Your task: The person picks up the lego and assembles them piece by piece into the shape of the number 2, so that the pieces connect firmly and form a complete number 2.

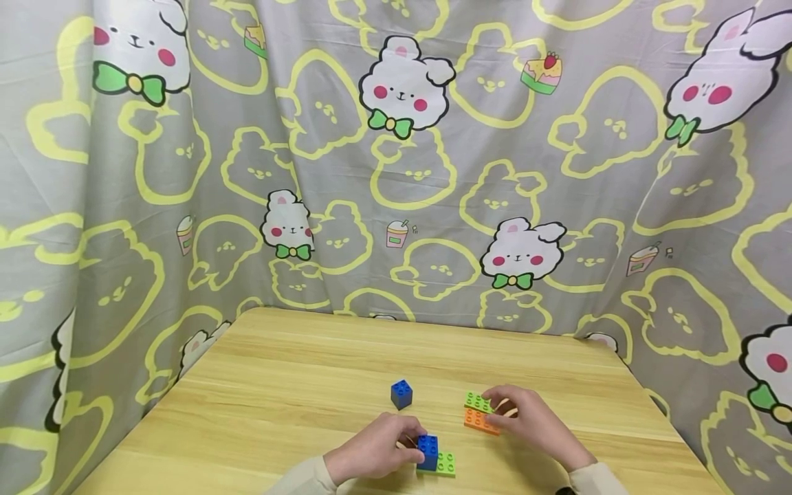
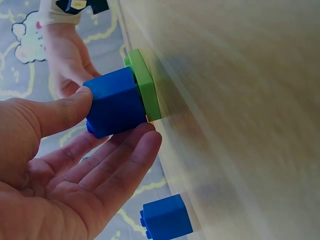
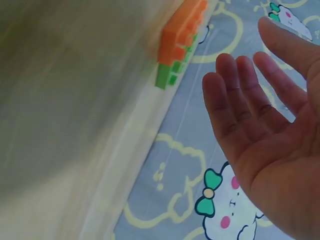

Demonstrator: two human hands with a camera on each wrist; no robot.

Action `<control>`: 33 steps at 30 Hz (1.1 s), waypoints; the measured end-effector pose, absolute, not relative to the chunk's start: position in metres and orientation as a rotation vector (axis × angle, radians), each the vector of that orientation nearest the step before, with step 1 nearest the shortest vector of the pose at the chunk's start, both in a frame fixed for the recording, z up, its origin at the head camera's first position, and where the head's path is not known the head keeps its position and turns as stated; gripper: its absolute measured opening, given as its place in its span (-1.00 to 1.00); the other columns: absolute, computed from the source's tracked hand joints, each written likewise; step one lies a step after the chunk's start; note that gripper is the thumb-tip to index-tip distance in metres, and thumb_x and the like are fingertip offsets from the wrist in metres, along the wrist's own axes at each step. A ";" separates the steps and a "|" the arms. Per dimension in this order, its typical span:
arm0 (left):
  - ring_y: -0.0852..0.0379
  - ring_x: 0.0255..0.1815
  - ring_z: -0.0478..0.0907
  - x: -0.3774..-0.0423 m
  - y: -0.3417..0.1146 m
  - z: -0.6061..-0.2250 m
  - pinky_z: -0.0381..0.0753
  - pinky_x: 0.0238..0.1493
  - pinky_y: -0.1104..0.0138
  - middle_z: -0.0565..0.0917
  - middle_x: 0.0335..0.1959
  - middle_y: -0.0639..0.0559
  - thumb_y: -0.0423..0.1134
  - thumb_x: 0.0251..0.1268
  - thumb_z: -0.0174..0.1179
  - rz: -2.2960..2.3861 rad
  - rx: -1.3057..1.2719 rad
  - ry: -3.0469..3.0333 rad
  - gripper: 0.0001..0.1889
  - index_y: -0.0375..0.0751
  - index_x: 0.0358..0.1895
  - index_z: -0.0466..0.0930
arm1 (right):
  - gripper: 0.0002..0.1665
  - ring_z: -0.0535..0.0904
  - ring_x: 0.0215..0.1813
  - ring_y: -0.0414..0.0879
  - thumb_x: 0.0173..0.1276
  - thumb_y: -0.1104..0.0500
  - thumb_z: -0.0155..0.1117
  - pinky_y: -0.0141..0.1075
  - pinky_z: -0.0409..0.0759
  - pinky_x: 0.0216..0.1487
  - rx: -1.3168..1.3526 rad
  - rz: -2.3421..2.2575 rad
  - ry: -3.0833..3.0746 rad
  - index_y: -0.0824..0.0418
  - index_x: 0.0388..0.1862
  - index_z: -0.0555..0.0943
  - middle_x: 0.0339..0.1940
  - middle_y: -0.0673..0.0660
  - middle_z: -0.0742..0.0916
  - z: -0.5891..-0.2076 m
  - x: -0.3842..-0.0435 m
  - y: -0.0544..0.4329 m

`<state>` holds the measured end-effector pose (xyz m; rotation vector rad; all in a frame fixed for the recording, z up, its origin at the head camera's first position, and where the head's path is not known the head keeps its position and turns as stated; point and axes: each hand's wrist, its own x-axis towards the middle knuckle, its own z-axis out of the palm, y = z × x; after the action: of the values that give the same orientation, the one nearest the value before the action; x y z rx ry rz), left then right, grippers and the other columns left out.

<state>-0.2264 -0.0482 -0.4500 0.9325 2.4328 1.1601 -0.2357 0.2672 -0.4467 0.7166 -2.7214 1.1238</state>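
Near the front of the table, my left hand (image 1: 379, 445) pinches a blue building block (image 1: 428, 452) between thumb and fingers. The block stands on one end of a flat light-green building block (image 1: 447, 464), whose studs show beside it. To the right, my right hand (image 1: 526, 418) hovers over an orange studded block (image 1: 479, 421) and a light-green one (image 1: 475, 401), which lie side by side. In the right wrist view its fingers are loosely spread, apart from the orange block (image 3: 180, 30), and hold nothing.
A second blue block (image 1: 401, 395) stands alone on the wooden table (image 1: 278, 399), beyond my left hand. A grey curtain (image 1: 346, 172) with cartoon prints hangs around the table's back and sides.
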 end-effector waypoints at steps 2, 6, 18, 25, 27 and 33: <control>0.42 -0.19 0.63 -0.227 -0.048 -0.450 0.64 -0.14 0.46 0.75 -0.18 0.22 -0.27 0.34 0.38 1.158 0.926 2.432 -0.79 -0.16 -0.01 0.71 | -0.62 0.68 -0.23 -0.24 0.30 0.20 0.50 -0.34 0.69 -0.22 0.724 1.124 -2.724 0.34 0.04 0.68 -0.19 0.15 0.72 -0.450 -0.237 0.270; 0.42 -0.19 0.62 -0.227 -0.048 -0.450 0.64 -0.14 0.46 0.74 -0.18 0.23 -0.25 0.35 0.38 1.154 0.923 2.430 -0.79 -0.15 -0.01 0.71 | -0.63 0.68 -0.22 -0.23 0.29 0.24 0.49 -0.37 0.68 -0.22 0.730 1.107 -2.763 0.36 0.04 0.69 -0.16 0.17 0.73 -0.455 -0.238 0.273; 0.40 -0.19 0.65 -0.228 -0.049 -0.452 0.64 -0.12 0.46 0.75 -0.18 0.22 -0.27 0.34 0.38 1.167 0.940 2.412 -0.79 -0.16 -0.01 0.70 | -0.75 0.51 -0.31 -0.34 0.29 0.24 0.49 -0.41 0.52 -0.34 0.680 0.935 -2.909 0.30 -0.07 0.77 -0.24 0.03 0.71 -0.462 -0.241 0.277; 0.40 -0.18 0.64 -0.229 -0.049 -0.452 0.64 -0.13 0.46 0.74 -0.16 0.22 -0.25 0.36 0.37 1.172 0.932 2.403 -0.79 -0.16 0.01 0.70 | -0.75 0.54 -0.29 -0.29 0.27 0.23 0.50 -0.41 0.53 -0.36 0.634 0.982 -2.950 0.30 -0.09 0.75 -0.21 0.06 0.73 -0.460 -0.239 0.277; 0.40 -0.18 0.64 -0.229 -0.049 -0.452 0.64 -0.13 0.46 0.74 -0.16 0.22 -0.25 0.36 0.37 1.173 0.929 2.403 -0.78 -0.16 0.01 0.70 | -0.70 0.55 -0.29 -0.28 0.28 0.21 0.51 -0.40 0.54 -0.36 0.630 1.015 -2.960 0.30 -0.05 0.72 -0.20 0.07 0.73 -0.459 -0.239 0.276; 0.40 -0.18 0.64 -0.228 -0.049 -0.451 0.64 -0.14 0.46 0.75 -0.16 0.21 -0.26 0.35 0.37 1.174 0.926 2.403 -0.78 -0.17 0.01 0.70 | -0.55 0.46 -0.37 -0.31 0.26 0.13 0.54 -0.39 0.46 -0.37 0.690 1.020 -2.961 0.29 0.07 0.69 -0.33 0.00 0.65 -0.462 -0.238 0.274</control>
<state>-0.2280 -0.0492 -0.4510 0.9256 2.4028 1.1740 -0.2378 0.2739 -0.4617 0.6896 -2.9613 1.0199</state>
